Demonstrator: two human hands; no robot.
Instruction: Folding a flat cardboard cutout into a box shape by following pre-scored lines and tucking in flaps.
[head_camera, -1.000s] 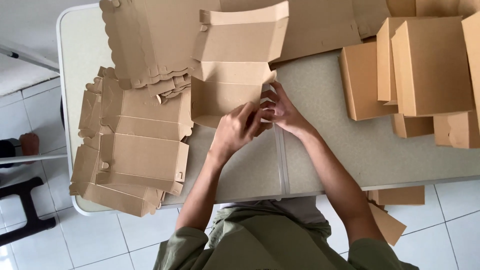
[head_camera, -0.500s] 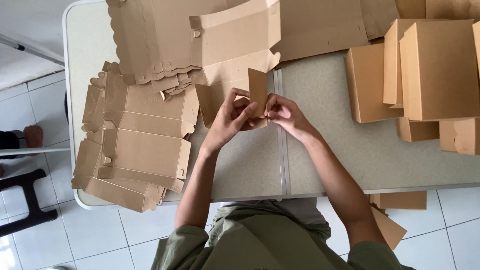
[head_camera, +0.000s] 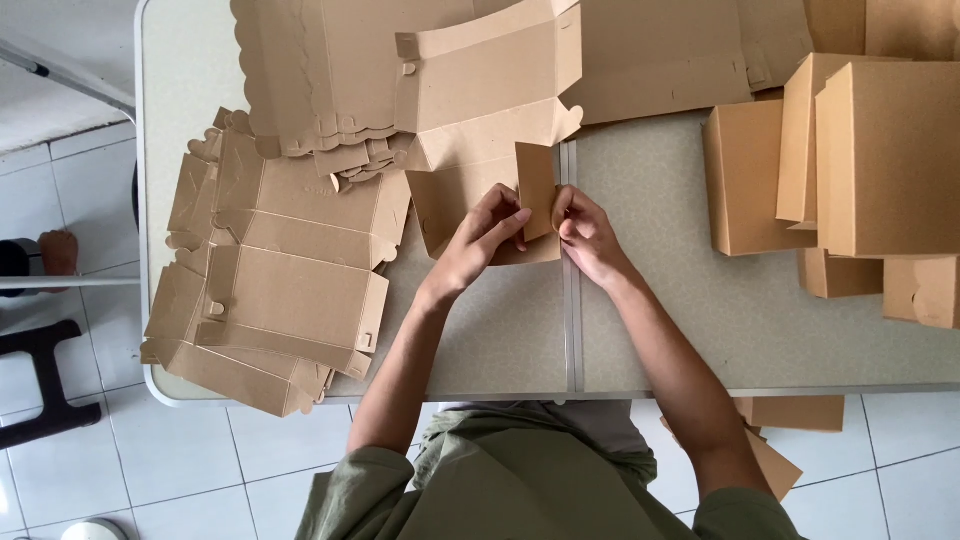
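Risks, judged from the current pose: the raised side flap (head_camera: 537, 188) is pinched only near its lower edge between both hands, so it could be creased off its score line if pushed unevenly. The unfolded box blank (head_camera: 490, 110) is not pinned at its far end; it could be dragged across the counter (head_camera: 680, 320) and skewed against the flat sheets (head_camera: 330, 60) behind it. The loose stack of flat blanks (head_camera: 275, 270) overhangs the counter's left edge, so a nudge from the left forearm could tip part of it to the tiled floor (head_camera: 70, 180)

Hands: left hand (head_camera: 482, 240) and right hand (head_camera: 583, 232) are close together, both closed on the flap, fingertips on either side of it, heels on the blank's near panel

The blank: plain brown kraft cardboard, die-cut, partly opened, with small locking tabs and slots along the upper panel. It lies at the counter's centre, just left of the counter's middle seam (head_camera: 571, 300), far end overlapping the flat sheets. The flap stands roughly upright. Finished boxes (head_camera: 880, 160) are stacked well apart at the right
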